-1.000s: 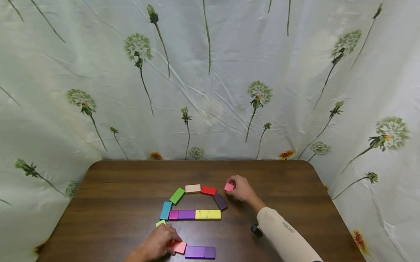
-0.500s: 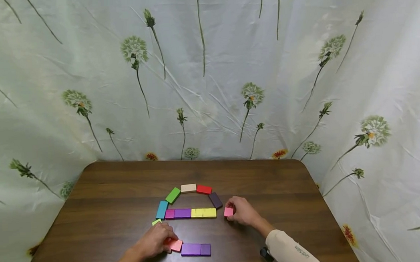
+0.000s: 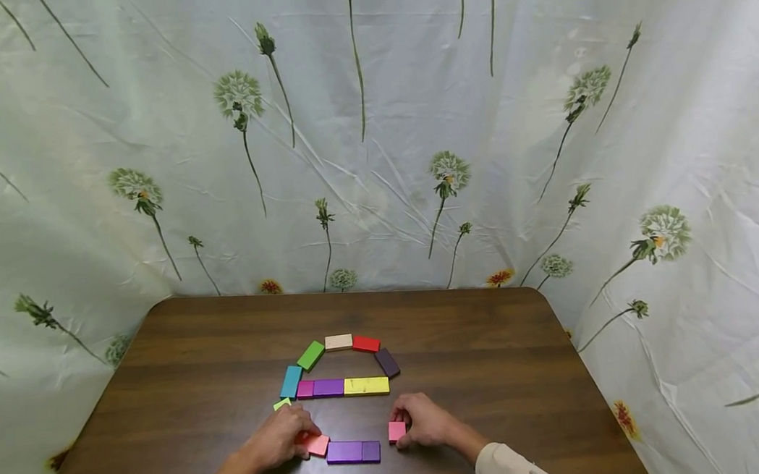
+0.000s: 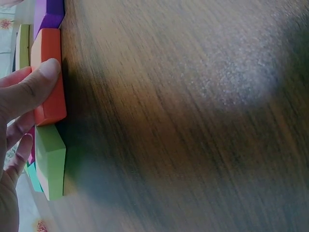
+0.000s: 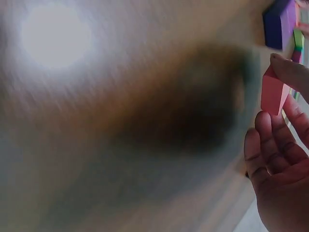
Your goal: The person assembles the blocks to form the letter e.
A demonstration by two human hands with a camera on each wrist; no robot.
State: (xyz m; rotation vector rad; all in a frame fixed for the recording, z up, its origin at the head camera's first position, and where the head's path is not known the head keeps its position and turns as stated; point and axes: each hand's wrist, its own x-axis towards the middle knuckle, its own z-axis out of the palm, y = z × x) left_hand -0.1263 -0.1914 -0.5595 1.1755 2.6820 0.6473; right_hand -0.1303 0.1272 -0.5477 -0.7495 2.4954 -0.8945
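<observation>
My left hand (image 3: 279, 437) pinches a coral block (image 4: 50, 79) between thumb and fingers. This block lies at a slight angle against the left end of a purple block (image 3: 344, 453). A smaller purple block (image 3: 371, 452) adjoins that one on the right. Partly hidden behind the left hand, a lime-green block (image 3: 282, 404) meets the coral block's other end in the left wrist view. To the right of the small purple block, my right hand (image 3: 426, 421) pinches a pink block (image 3: 396, 432) with thumb and fingers. A gap separates the two.
Farther back, teal (image 3: 291, 381), green (image 3: 311, 356), beige (image 3: 339, 342), red (image 3: 366, 343) and dark purple (image 3: 387, 362) blocks form an arch. Below it runs a straight row of magenta (image 3: 305, 389), purple (image 3: 328, 388) and yellow (image 3: 366, 386) blocks. A flowered curtain (image 3: 375, 157) hangs behind the wooden table (image 3: 489, 324).
My right hand has brought the pink block from beside the arch's right side toward me and slightly left, near the front purple blocks. The left hand stays on the coral block.
</observation>
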